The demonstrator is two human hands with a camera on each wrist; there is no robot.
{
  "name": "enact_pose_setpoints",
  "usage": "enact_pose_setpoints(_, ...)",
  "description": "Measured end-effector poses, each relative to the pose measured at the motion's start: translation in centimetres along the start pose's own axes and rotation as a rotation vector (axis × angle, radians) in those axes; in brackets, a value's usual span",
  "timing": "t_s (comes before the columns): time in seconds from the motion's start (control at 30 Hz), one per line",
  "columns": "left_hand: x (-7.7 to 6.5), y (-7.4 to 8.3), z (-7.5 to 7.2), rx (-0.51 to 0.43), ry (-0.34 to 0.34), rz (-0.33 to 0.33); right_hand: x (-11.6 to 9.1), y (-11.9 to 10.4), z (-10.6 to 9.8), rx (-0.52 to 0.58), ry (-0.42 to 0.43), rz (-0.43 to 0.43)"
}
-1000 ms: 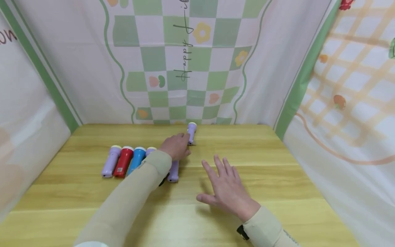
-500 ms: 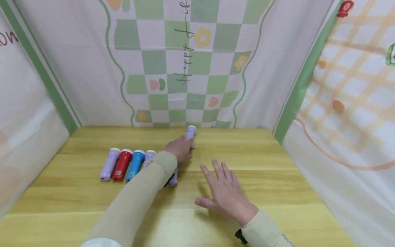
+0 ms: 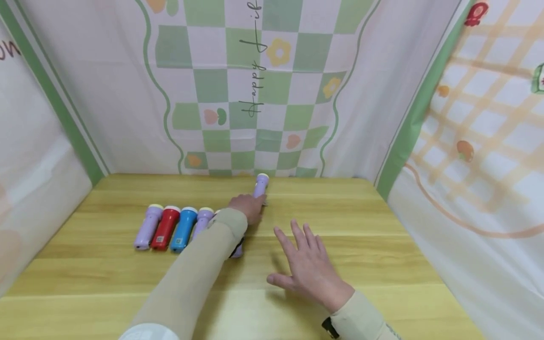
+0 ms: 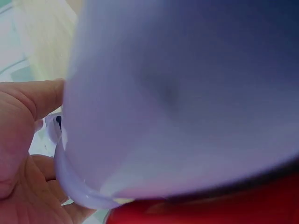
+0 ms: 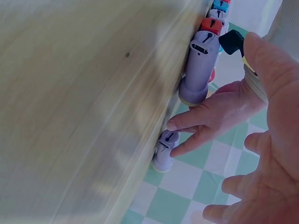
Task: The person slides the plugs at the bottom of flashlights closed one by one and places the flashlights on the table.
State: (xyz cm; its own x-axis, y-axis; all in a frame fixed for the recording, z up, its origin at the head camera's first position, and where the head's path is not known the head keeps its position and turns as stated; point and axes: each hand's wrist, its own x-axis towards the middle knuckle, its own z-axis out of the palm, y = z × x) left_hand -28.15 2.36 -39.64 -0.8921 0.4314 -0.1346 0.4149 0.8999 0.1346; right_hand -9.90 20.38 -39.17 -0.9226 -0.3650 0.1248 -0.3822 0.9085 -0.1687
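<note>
A purple flashlight [image 3: 261, 185] with a pale rim lies near the table's back edge. My left hand [image 3: 248, 208] reaches over the row and pinches its near end between thumb and fingers, as the right wrist view shows. Under that forearm runs a row of flashlights: purple [image 3: 148, 227], red [image 3: 166, 229], blue [image 3: 184, 230] and purple [image 3: 202, 222], with the ones to the right partly hidden. A purple flashlight [image 4: 177, 102] fills much of the left wrist view. My right hand [image 3: 312, 269] hovers over the table, fingers spread, holding nothing.
The wooden table [image 3: 361, 236] is enclosed by printed cloth. A green checked cloth [image 3: 272, 85] hangs behind its back edge, and an orange-checked cloth [image 3: 480, 118] hangs on the right.
My left hand has moved slightly forward and right, closing in on the rear flashlight's near end. The right hand keeps its spread pose; the head view has shifted a little.
</note>
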Motion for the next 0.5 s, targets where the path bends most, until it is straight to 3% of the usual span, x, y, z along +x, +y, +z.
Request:
enact_pose_setpoints(0.17,-0.47,0.17,0.05,0.001,0.015,0.000,0.06,-0.23,0.13,0.003,-0.005,-0.001)
enact_pose_setpoints(0.5,0.18,-0.04,0.32,-0.010,-0.012,-0.001,0.23,-0.21,0.10,-0.001,-0.001,-0.003)
